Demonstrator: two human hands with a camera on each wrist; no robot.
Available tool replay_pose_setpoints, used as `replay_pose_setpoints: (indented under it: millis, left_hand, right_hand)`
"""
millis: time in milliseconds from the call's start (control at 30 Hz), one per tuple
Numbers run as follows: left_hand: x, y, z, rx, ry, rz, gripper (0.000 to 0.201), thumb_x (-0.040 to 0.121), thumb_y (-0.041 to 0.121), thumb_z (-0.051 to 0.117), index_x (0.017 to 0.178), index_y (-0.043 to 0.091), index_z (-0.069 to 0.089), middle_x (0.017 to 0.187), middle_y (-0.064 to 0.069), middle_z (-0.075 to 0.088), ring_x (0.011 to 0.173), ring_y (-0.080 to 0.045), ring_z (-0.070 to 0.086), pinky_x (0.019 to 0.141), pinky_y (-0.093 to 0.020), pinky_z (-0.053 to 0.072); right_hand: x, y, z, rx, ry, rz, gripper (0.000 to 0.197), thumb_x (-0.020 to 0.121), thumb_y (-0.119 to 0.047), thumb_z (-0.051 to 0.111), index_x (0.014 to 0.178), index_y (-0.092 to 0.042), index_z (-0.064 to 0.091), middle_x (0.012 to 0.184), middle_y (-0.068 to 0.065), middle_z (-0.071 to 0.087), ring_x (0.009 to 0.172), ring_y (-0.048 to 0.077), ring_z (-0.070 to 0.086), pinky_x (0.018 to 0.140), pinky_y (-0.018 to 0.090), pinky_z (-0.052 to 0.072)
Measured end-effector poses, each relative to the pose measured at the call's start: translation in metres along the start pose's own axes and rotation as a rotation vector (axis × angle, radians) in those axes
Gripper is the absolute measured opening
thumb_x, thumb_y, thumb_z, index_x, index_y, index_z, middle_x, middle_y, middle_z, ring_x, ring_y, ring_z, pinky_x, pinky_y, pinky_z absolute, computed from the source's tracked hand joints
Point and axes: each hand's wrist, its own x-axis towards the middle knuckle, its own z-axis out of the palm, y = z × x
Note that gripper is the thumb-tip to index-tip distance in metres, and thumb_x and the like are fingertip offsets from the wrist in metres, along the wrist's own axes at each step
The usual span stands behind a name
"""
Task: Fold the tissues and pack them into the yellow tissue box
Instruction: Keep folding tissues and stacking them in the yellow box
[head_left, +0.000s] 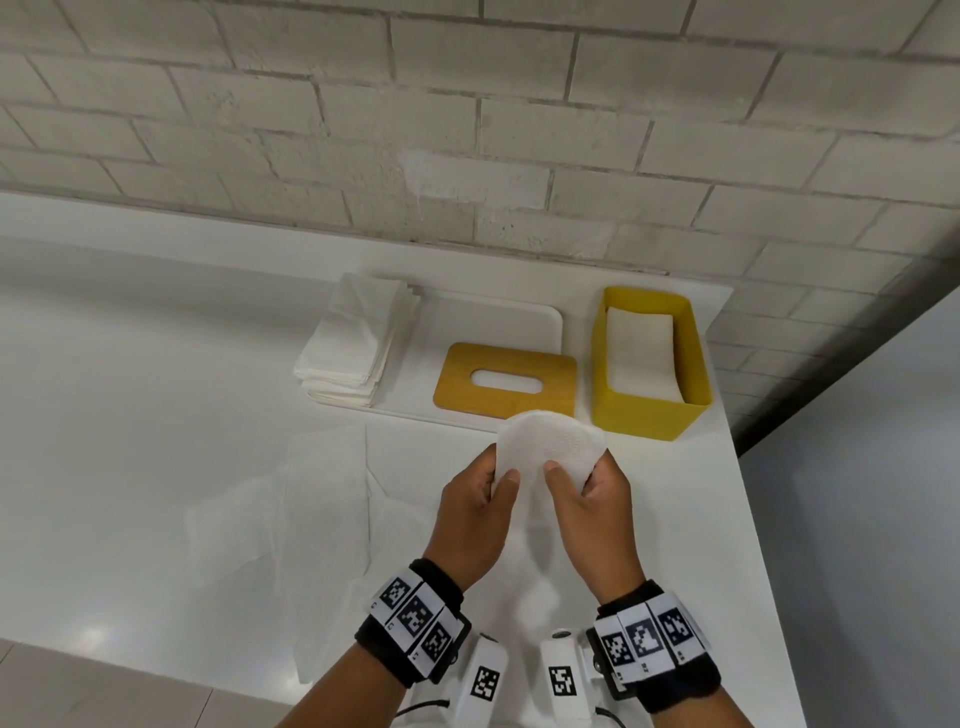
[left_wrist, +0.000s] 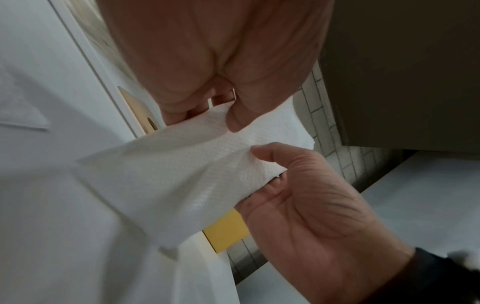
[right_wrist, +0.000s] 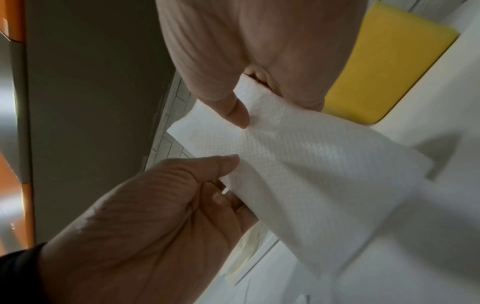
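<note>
Both hands hold one white tissue (head_left: 550, 444) up above the table, just in front of the lid. My left hand (head_left: 501, 475) pinches its left edge between thumb and fingers, and my right hand (head_left: 574, 473) pinches the right edge. The sheet bulges upward between them and its lower part hangs down. In the left wrist view the tissue (left_wrist: 182, 164) stretches between the two thumbs; the right wrist view shows the same tissue (right_wrist: 298, 164). The yellow tissue box (head_left: 649, 410) stands open at the far right with folded tissues inside.
A wooden lid (head_left: 509, 384) with a slot lies on a white tray (head_left: 498, 317). A stack of tissues (head_left: 358, 338) sits on the tray's left end. Unfolded sheets (head_left: 291, 499) lie on the table to my left. The table edge runs close on the right.
</note>
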Motion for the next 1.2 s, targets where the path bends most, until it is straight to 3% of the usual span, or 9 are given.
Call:
replay_pose_setpoints:
  millis: [267,333,400,533,733,867,967,1033,1200]
  left_hand:
    - [0.003,0.017,-0.001,-0.017,0.044,0.090,0.031,0.106,0.019,0.055,0.107,0.049,0.063,0.095,0.016,0.076,0.089,-0.004,0.072,0.080,-0.022,0.058]
    - [0.006,0.010,0.000,0.004,0.037,0.064,0.026,0.104,0.020,0.057,0.111,0.045,0.064,0.092,0.016,0.075,0.088,0.000,0.070,0.079,-0.018,0.056]
    - [0.009,-0.002,0.001,0.030,0.011,0.015,0.025,0.103,0.020,0.059,0.123,0.034,0.066,0.104,0.017,0.075,0.097,0.001,0.070,0.084,-0.018,0.056]
    - [0.013,-0.022,0.005,0.126,-0.011,-0.061,0.027,0.101,0.018,0.060,0.127,0.021,0.068,0.108,0.008,0.075,0.102,-0.009,0.070,0.082,-0.013,0.052]
    - [0.021,-0.019,0.006,0.167,0.003,-0.061,0.023,0.101,0.019,0.059,0.122,0.019,0.068,0.101,0.010,0.072,0.095,-0.008,0.068,0.075,-0.006,0.047]
    - [0.021,-0.011,0.000,0.083,0.023,-0.042,0.021,0.097,0.015,0.067,0.113,0.028,0.072,0.096,0.015,0.075,0.084,0.008,0.069,0.075,-0.009,0.051]
    - [0.025,-0.001,-0.010,-0.271,0.048,-0.195,0.018,0.095,0.006,0.068,0.105,0.019,0.074,0.102,0.002,0.080,0.098,-0.014,0.075,0.088,-0.030,0.060]
    - [0.027,0.006,-0.016,-0.652,-0.004,-0.312,0.023,0.098,0.001,0.061,0.118,0.009,0.070,0.117,-0.008,0.077,0.112,-0.027,0.072,0.097,-0.041,0.057]
    - [0.027,0.018,-0.015,-1.050,-0.022,-0.412,0.034,0.098,0.000,0.056,0.132,0.003,0.061,0.130,-0.016,0.070,0.121,-0.027,0.068,0.103,-0.039,0.053]
  right_hand:
    - [0.001,-0.015,-0.001,0.142,0.051,-0.108,0.022,0.097,-0.009,0.064,0.116,-0.018,0.064,0.105,-0.010,0.073,0.095,0.000,0.070,0.078,0.012,0.054]
    - [0.002,-0.009,0.001,0.142,0.034,-0.089,0.022,0.097,-0.006,0.064,0.115,-0.019,0.064,0.101,-0.010,0.073,0.093,0.002,0.070,0.076,0.014,0.054]
    - [0.003,0.004,0.003,0.125,0.018,-0.052,0.025,0.096,-0.004,0.063,0.114,-0.021,0.065,0.101,-0.010,0.074,0.092,0.004,0.071,0.075,0.017,0.055]
    - [0.005,0.024,0.009,0.058,0.009,0.003,0.028,0.096,-0.004,0.062,0.120,-0.017,0.064,0.106,-0.007,0.072,0.097,0.005,0.069,0.075,0.016,0.055]
    - [0.008,0.029,0.011,0.051,0.010,0.012,0.027,0.096,-0.005,0.062,0.118,-0.021,0.063,0.105,-0.009,0.071,0.095,-0.002,0.067,0.074,0.015,0.055]
    - [0.010,0.028,0.003,0.051,-0.015,0.008,0.025,0.095,-0.005,0.063,0.114,-0.020,0.065,0.101,-0.006,0.074,0.095,0.007,0.070,0.077,0.023,0.057]
    - [0.010,0.023,-0.010,0.087,-0.110,0.013,0.021,0.095,-0.002,0.065,0.108,-0.019,0.068,0.101,-0.001,0.076,0.095,0.018,0.072,0.081,0.033,0.059]
    - [0.009,0.015,-0.017,0.089,-0.172,0.010,0.022,0.095,-0.004,0.066,0.109,-0.020,0.069,0.102,-0.001,0.077,0.095,0.018,0.072,0.080,0.033,0.058]
    - [0.004,-0.006,-0.009,0.258,-0.169,0.077,0.024,0.096,-0.007,0.065,0.118,-0.016,0.071,0.109,-0.005,0.078,0.103,0.010,0.073,0.084,0.024,0.057]
